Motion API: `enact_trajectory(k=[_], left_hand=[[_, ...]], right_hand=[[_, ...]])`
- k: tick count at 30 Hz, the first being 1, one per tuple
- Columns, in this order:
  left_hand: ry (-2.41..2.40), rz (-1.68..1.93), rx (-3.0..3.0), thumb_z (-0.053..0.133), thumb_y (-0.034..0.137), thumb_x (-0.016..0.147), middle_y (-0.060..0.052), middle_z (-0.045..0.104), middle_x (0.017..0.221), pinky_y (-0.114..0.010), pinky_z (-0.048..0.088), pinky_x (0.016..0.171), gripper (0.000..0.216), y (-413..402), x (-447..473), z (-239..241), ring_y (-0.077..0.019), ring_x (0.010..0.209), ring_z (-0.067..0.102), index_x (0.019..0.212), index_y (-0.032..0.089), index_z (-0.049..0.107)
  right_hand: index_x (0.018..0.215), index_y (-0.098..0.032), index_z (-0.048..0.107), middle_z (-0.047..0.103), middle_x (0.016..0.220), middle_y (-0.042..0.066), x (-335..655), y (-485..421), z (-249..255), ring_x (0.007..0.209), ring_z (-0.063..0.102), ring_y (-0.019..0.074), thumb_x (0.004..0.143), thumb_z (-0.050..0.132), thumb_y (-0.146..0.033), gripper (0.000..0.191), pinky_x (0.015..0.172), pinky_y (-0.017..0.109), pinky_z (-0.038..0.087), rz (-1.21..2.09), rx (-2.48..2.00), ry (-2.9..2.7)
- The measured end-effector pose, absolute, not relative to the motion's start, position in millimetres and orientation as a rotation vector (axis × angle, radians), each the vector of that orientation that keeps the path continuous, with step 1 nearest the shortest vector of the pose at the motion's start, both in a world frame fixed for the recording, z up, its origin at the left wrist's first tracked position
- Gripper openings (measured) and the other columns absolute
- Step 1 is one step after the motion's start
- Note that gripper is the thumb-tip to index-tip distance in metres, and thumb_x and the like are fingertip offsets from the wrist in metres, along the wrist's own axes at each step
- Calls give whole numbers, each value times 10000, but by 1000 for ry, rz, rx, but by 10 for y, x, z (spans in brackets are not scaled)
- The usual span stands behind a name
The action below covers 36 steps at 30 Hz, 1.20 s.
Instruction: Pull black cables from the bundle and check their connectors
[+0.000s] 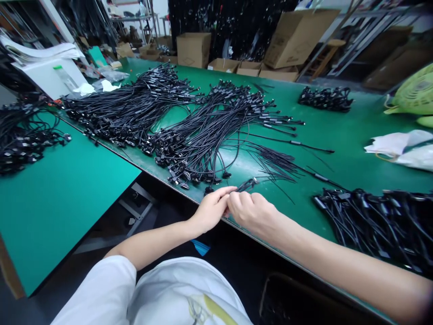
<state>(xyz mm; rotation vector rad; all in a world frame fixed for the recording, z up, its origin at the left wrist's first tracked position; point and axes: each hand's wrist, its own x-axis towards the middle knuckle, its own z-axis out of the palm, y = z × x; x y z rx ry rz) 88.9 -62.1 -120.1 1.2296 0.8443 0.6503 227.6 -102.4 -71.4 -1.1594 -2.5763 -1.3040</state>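
Close together at the table's front edge, my left hand [213, 208] and my right hand [252, 208] both grip a folded black cable [246, 185]. One connector end of it pokes out beyond my fingers; the rest is hidden in my hands. Just past them lies a bunch of thin black ties [275, 160], fanned out loosely. A large pile of straight black cables [209, 131] spreads to the left, its panel-type connectors facing me. To my right, bundled black cables [375, 221] lie in a row.
The green table [338, 167] runs across the view. Another cable heap [131, 108] lies farther left, and more cables [23, 140] are on the side table. A small stack of bundles [325, 98], a white plastic bag [402, 146] and a green fan [412, 92] stand right. Cardboard boxes [193, 49] line the back.
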Motion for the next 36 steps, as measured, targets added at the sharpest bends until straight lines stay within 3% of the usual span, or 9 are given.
enact_trajectory(k=[3, 9, 13, 16, 20, 25, 30, 33, 36], left_hand=[[821, 786, 1055, 479, 293, 931, -34, 642, 825, -307, 494, 788, 439, -600, 995, -1171, -154, 768, 573, 1337, 151, 562], [664, 934, 1199, 479, 332, 948, -90, 579, 1255, -367, 382, 1068, 353, -466, 887, -1102, -217, 1206, 510, 1229, 218, 659], [550, 919, 1883, 502, 243, 929, -74, 607, 1085, -372, 373, 1042, 275, -447, 678, -1025, -209, 1115, 509, 989, 276, 768], [431, 720, 2213, 480, 212, 917, -71, 613, 899, -357, 412, 924, 301, -472, 647, -1056, -194, 917, 533, 985, 254, 771], [598, 530, 1915, 464, 300, 936, -36, 574, 802, -296, 427, 787, 322, -437, 716, -1182, -165, 800, 531, 1060, 187, 738], [568, 625, 1259, 425, 561, 935, 47, 334, 593, -240, 302, 535, 519, -381, 705, -1110, -85, 521, 294, 949, 138, 725], [442, 703, 1650, 693, 460, 811, -24, 542, 707, -293, 433, 730, 341, -557, 670, -987, -138, 716, 523, 648, 164, 651], [657, 893, 1602, 774, 350, 741, -52, 606, 967, -339, 431, 934, 209, -650, 699, -1045, -184, 972, 565, 794, 190, 652], [646, 764, 1173, 751, 359, 759, -78, 615, 1183, -380, 410, 1032, 339, -680, 749, -1122, -220, 1156, 565, 1035, 204, 628]], right_hand=[[649, -158, 532, 455, 602, 28, 2315, -874, -739, 518, 371, 143, 852, 447, -63, 239, 506, 306, 205, -1031, -1328, -2465], [768, -184, 616, 645, 753, 28, 2373, -846, -894, 651, 572, 139, 948, 470, -294, 256, 590, 251, 386, 178, -1563, -1824], [744, -188, 605, 598, 672, 13, 2467, -963, -947, 598, 541, 143, 957, 459, -418, 346, 554, 253, 400, 714, -1479, -1651], [744, -187, 594, 569, 681, 10, 2532, -1061, -943, 626, 528, 125, 979, 441, -374, 337, 575, 236, 375, 398, -1559, -1775], [718, -180, 576, 520, 646, 4, 2466, -1224, -935, 586, 460, 109, 989, 428, -254, 318, 545, 255, 294, -250, -1597, -1989], [737, -182, 578, 548, 672, -3, 2374, -1305, -916, 595, 499, 95, 999, 418, -275, 320, 568, 211, 358, 245, -1473, -1978], [686, -185, 566, 578, 687, 3, 2437, -1207, -926, 637, 538, 113, 982, 443, -374, 373, 602, 219, 402, 641, -1449, -1769], [714, -188, 573, 570, 678, 1, 2437, -1212, -960, 631, 531, 115, 983, 442, -372, 352, 599, 223, 394, 501, -1519, -1689], [750, -187, 593, 547, 666, 2, 2386, -1264, -995, 615, 508, 111, 990, 437, -320, 315, 583, 227, 355, 199, -1542, -1752]])
